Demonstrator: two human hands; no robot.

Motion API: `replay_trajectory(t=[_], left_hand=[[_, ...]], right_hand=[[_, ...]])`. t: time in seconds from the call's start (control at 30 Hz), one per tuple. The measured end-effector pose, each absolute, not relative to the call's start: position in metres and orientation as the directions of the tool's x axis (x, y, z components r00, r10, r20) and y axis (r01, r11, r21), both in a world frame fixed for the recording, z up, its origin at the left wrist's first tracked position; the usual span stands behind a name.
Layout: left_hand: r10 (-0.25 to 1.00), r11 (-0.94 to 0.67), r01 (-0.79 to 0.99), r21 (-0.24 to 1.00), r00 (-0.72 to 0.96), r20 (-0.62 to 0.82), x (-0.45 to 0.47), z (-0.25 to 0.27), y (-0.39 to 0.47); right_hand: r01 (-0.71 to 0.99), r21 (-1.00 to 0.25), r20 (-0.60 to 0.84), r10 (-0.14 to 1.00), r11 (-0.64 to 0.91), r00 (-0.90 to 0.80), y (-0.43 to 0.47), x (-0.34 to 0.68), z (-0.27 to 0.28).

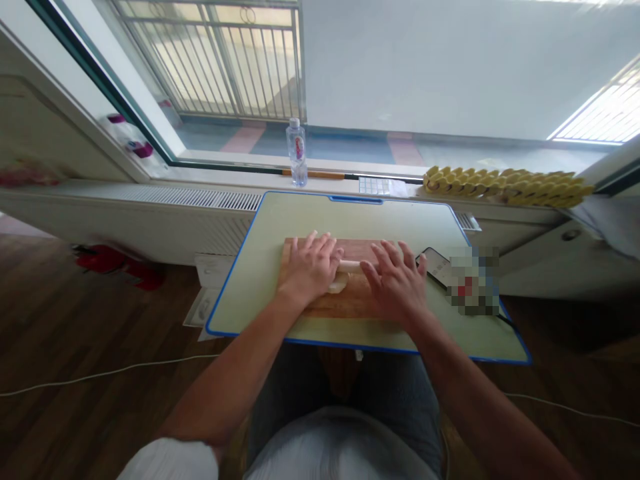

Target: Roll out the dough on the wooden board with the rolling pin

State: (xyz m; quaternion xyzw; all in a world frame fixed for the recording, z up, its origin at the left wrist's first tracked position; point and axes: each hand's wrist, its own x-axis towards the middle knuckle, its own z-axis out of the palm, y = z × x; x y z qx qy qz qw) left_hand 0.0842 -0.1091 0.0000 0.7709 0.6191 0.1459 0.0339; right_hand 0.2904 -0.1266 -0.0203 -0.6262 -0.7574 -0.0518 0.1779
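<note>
Shirt (320, 447): white, nearest of all, with dark trousers (405, 393) just beyond.
Table (240, 293): pale top, blue rim, reaching over the trousers.
Wooden board (350, 308): flat on the table, grain showing, largest bare stretch on the near side.
Pale flat piece (338, 285): on the board, thin and dough-like; just beside the thumb side of the left hand (311, 267), well short of the right hand (399, 279).
Pale rod (351, 267): lying crosswise over the board, between both hands and partly under them; only the middle stretch visible, ends hidden; just beyond the flat piece, contact between the two impossible to tell.
Left hand: palm down on the rod's left part, fingers outstretched and pointing away.
Right hand: palm down on the rod's right part, fingers likewise stretched forward; apart from the left, with bare rod between. Firmness of hold: cannot tell.
Phone (434, 268): on the table, right of the right hand and near its fingertips, partly behind a pixelated patch.
Windowsill (235, 181): past the table's far edge, bearing an upright clear bottle (297, 160) and, farther right, a yellow scalloped object (505, 187).
Barred gate (240, 60): beyond the window glass, far left.
</note>
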Motion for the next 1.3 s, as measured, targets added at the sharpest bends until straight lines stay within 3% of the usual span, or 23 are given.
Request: replay_trajectory(t=[0.2, 0.53, 0.8, 1.03, 1.3], left_hand=[[0.965, -0.228, 0.947, 0.226, 0.189, 0.183, 0.084, -0.001, -0.089], [0.937, -0.282, 0.923, 0.263, 0.206, 0.281, 0.079, -0.012, -0.194], [0.958, -0.231, 0.937, 0.262, 0.172, 0.228, 0.083, 0.0, -0.125], [0.984, -0.176, 0.948, 0.264, 0.158, 0.087, 0.083, -0.001, -0.072], [0.961, -0.24, 0.939, 0.248, 0.195, 0.195, 0.076, -0.001, -0.13]], right_hand=[[0.964, -0.189, 0.285, 0.95, 0.185, -0.126, -0.116, 0.291, -0.022], [0.917, -0.216, 0.351, 0.903, 0.336, -0.248, -0.208, 0.308, -0.036], [0.958, -0.118, 0.23, 0.946, 0.261, -0.23, -0.133, 0.296, -0.017], [0.978, -0.108, 0.148, 0.976, 0.176, -0.159, -0.094, 0.288, -0.004], [0.961, -0.137, 0.22, 0.953, 0.242, -0.209, -0.151, 0.291, -0.013]])
